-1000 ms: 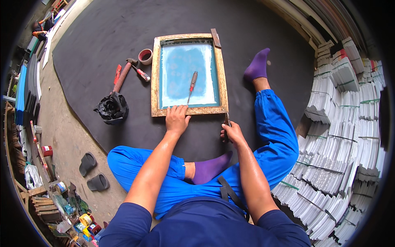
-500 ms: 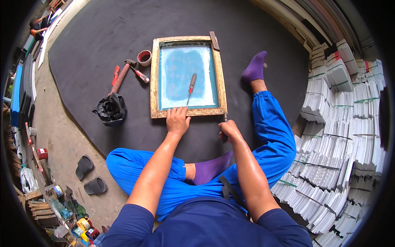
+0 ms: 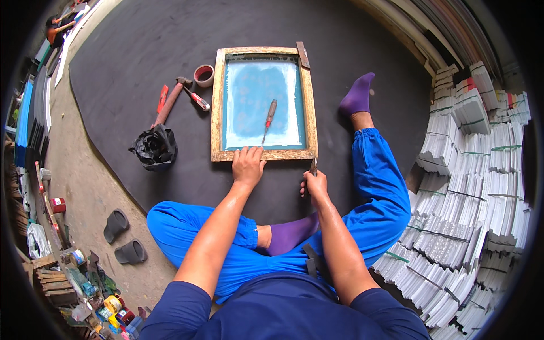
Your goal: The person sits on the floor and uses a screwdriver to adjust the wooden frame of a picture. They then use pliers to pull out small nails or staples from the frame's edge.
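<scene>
A wooden screen-printing frame (image 3: 310,105) with blue-and-white mesh lies flat in front of me. On its mesh rests a screwdriver (image 3: 271,113) with a grey and red handle. My left hand (image 3: 248,165) lies on the frame's near rail, fingers stretched out close to the screwdriver's tip. At the near right corner my right hand (image 3: 315,185) is closed round a tool that looks like pliers (image 3: 314,164); its metal head points up at that corner. Whether the head touches the wood I cannot tell. A small brown wooden strip (image 3: 303,55) sits at the frame's far right corner.
Left of the frame lie a tape roll (image 3: 204,75), a hammer (image 3: 170,105), a red cutter (image 3: 162,98), a red-and-white tool (image 3: 199,101) and a container lined with black plastic (image 3: 154,148). Bundled white stacks (image 3: 453,209) line the right. Slippers (image 3: 131,253) stand on the left.
My right hand has turned and drawn slightly down, so more of the tool's head shows below the corner. My left hand stays on the near rail. The whole view has shifted slightly.
</scene>
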The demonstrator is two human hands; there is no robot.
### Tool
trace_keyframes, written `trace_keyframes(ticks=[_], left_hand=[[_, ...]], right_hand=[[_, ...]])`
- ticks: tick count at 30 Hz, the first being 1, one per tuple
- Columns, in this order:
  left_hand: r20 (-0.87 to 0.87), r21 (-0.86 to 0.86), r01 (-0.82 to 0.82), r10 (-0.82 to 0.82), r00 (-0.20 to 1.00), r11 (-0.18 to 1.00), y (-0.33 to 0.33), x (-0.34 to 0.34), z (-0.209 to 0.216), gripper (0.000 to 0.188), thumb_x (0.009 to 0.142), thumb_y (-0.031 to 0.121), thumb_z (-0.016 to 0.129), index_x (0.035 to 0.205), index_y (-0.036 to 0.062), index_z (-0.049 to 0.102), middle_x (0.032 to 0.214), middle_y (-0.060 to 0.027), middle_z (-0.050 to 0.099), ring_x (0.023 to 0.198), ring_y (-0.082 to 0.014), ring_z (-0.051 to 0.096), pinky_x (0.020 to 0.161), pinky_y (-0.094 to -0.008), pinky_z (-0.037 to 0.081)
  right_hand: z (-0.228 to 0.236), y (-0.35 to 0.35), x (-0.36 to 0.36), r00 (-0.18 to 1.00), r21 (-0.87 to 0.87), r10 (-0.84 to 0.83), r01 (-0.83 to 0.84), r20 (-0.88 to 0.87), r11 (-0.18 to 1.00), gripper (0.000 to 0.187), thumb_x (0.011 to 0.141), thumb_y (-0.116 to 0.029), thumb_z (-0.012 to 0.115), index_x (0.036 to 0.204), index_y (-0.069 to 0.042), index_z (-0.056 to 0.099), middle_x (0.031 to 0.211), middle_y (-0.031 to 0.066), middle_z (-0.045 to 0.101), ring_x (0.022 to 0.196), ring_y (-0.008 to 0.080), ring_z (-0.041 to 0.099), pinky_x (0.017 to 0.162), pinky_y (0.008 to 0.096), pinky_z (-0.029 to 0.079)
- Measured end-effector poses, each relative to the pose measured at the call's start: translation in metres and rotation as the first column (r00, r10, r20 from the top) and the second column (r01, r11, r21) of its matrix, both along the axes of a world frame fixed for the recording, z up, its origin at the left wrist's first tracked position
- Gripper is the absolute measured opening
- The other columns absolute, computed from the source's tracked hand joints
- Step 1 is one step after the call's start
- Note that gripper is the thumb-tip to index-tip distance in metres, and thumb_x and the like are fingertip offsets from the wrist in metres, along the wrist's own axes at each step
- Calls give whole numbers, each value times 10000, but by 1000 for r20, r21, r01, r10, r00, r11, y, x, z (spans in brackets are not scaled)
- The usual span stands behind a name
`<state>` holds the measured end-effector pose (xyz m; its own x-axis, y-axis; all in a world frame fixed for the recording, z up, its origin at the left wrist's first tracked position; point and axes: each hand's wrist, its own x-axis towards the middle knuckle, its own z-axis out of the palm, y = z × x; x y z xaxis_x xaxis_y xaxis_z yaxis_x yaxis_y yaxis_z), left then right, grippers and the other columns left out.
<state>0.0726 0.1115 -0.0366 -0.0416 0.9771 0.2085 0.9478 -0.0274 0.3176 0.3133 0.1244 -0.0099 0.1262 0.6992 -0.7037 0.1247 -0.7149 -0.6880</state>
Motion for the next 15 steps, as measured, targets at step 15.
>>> trace_keyframes(ticks=[15], left_hand=[[-37,-6,16,-16,999,1000,1,-2,-4,507,785,272,852,1245,112,715,1226,-23,705,1165,-250,615,1022,-440,456]], right_hand=[[-4,-2,18,469,-57,373,-560,801,826,371,937,-205,568,1268,-38,575,958,300,732,936,497,710,860,595,560]])
